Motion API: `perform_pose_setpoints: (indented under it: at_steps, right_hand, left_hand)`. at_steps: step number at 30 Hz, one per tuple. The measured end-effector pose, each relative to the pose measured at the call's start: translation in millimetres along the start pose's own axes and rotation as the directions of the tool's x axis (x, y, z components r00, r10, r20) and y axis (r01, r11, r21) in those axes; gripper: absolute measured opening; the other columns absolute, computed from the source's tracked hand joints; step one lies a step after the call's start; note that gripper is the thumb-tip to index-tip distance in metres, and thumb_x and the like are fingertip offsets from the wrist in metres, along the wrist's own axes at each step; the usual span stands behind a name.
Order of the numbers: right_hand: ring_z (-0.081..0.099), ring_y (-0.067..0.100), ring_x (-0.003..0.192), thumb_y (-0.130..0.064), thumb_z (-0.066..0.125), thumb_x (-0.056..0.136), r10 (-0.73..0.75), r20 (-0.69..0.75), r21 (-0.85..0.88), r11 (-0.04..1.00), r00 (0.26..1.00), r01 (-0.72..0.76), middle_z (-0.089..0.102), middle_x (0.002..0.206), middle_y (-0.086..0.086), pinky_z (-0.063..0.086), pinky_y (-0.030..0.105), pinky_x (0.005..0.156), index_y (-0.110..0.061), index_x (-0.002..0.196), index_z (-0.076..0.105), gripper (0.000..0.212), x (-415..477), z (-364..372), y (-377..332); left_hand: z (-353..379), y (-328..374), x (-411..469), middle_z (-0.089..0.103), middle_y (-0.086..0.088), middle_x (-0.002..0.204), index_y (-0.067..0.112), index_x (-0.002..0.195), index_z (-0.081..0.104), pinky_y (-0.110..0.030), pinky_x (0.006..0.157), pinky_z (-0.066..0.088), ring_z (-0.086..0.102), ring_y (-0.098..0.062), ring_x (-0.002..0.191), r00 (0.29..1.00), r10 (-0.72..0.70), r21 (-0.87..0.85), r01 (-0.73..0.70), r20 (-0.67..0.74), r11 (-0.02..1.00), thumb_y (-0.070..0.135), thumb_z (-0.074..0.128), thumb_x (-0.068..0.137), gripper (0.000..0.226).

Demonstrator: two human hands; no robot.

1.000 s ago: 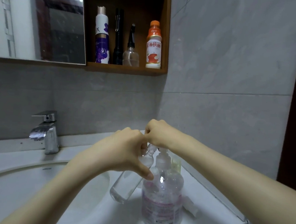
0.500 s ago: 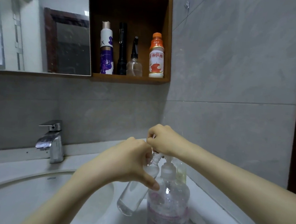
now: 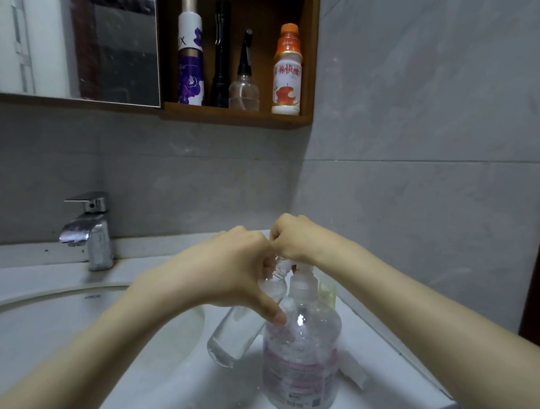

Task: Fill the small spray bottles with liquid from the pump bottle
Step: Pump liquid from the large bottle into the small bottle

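Note:
A clear pump bottle with a pink label stands on the white counter right of the basin. My left hand grips a small clear spray bottle, tilted with its open neck up against the pump's spout. My right hand sits curled on top of the pump head, which it hides. A little liquid shows in the small bottle's lower end. Behind the pump bottle stands a second small, yellowish bottle, mostly hidden.
A white basin with a chrome tap lies to the left. A wooden wall shelf holds a purple can, a black torch, a clear nozzle bottle and an orange-capped drink. A white cap-like piece lies right of the pump bottle.
Both hands stay on the pump and the small bottle. The view has shifted slightly up then down; the hands' hold looks the same.

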State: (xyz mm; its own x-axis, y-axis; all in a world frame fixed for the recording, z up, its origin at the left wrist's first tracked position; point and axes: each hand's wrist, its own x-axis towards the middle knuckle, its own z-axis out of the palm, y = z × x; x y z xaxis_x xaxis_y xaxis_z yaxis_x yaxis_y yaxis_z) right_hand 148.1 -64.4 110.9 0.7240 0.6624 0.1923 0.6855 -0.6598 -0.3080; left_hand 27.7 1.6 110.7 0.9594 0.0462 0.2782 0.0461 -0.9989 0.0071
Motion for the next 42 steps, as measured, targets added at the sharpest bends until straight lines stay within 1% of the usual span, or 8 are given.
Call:
perform_pose_setpoints:
  at_steps: [6,12,15,19,25,29,35,42]
  right_hand:
    - [0.06,0.034,0.089,-0.014,0.042,0.084,-0.07,-0.201,0.065,0.994,0.977,0.085,0.064,0.092,0.013,0.044,0.032,0.069,-0.018,0.07,0.051,0.016,-6,-6,-3]
    - [0.062,0.025,0.07,-0.009,0.038,0.082,-0.172,-0.255,0.118,0.971,0.952,0.207,0.064,0.068,0.005,0.054,0.036,0.069,-0.018,0.07,0.055,0.022,-8,-18,0]
    - [0.055,0.004,0.045,-0.003,0.038,0.084,-0.167,-0.223,0.287,0.93,0.96,0.228,0.066,0.063,0.005,0.05,0.02,0.051,-0.01,0.076,0.06,0.024,-17,-21,5]
    - [0.058,0.015,0.046,0.0,0.04,0.084,-0.097,-0.296,0.446,0.865,0.95,0.228,0.065,0.064,0.011,0.037,0.009,0.04,-0.007,0.076,0.059,0.022,-22,-22,10]
    - [0.051,0.02,0.038,0.0,0.035,0.085,-0.002,-0.362,0.593,0.771,0.932,0.232,0.057,0.052,0.007,0.034,0.014,0.037,-0.008,0.076,0.055,0.024,-12,-12,1]
    - [0.05,0.016,0.037,-0.007,0.039,0.084,0.092,-0.55,0.576,0.762,0.83,0.297,0.054,0.046,0.001,0.037,0.024,0.044,-0.015,0.072,0.056,0.022,-6,-9,1]
    - [0.048,0.015,0.037,-0.01,0.041,0.087,0.12,-0.638,0.565,0.744,0.76,0.357,0.05,0.04,-0.003,0.049,0.035,0.05,-0.019,0.071,0.054,0.023,-16,-9,7]
    - [0.046,0.01,0.042,-0.002,0.042,0.089,0.041,-0.534,0.688,0.602,0.845,0.405,0.051,0.047,0.004,0.04,0.021,0.045,-0.012,0.07,0.056,0.026,-37,0,14]
  left_hand:
    - [2,-8,-1,0.064,-0.007,0.086,0.01,0.081,0.056,-0.029,0.059,0.034,0.039,-0.009,0.063,1.0,-0.026,-0.038,0.026,-0.011,0.999,0.054,0.08,0.06,0.054]
    - [-2,-9,0,0.066,-0.006,0.09,0.012,0.082,0.058,-0.032,0.065,0.042,0.044,-0.009,0.069,1.0,-0.015,-0.048,0.014,-0.016,0.999,0.056,0.079,0.059,0.055]
    - [-7,-9,-1,0.065,0.002,0.091,0.019,0.082,0.058,-0.034,0.071,0.047,0.049,-0.007,0.074,1.0,-0.003,-0.069,0.003,-0.004,0.998,0.057,0.079,0.057,0.051]
    - [-8,-9,0,0.066,0.0,0.087,0.014,0.084,0.06,-0.036,0.07,0.047,0.053,-0.011,0.077,1.0,-0.012,-0.088,0.011,-0.009,0.996,0.058,0.079,0.057,0.055]
    - [-5,-11,0,0.067,-0.004,0.09,0.01,0.089,0.062,-0.036,0.069,0.047,0.057,-0.019,0.083,1.0,-0.03,-0.068,0.03,-0.004,0.997,0.056,0.08,0.059,0.058]
    - [-8,-14,-1,0.068,-0.006,0.093,0.01,0.088,0.062,-0.038,0.071,0.049,0.059,-0.022,0.084,0.999,-0.049,-0.078,0.048,-0.01,0.996,0.057,0.08,0.057,0.059]
    - [-13,-14,-5,0.066,0.008,0.091,0.02,0.084,0.059,-0.033,0.074,0.051,0.057,-0.007,0.079,0.999,-0.027,-0.078,0.031,0.047,0.996,0.056,0.082,0.055,0.052]
    - [-14,-9,-6,0.061,0.017,0.087,0.026,0.082,0.057,-0.024,0.07,0.046,0.051,0.004,0.072,0.996,0.042,-0.069,-0.036,0.076,0.997,0.058,0.081,0.055,0.048]
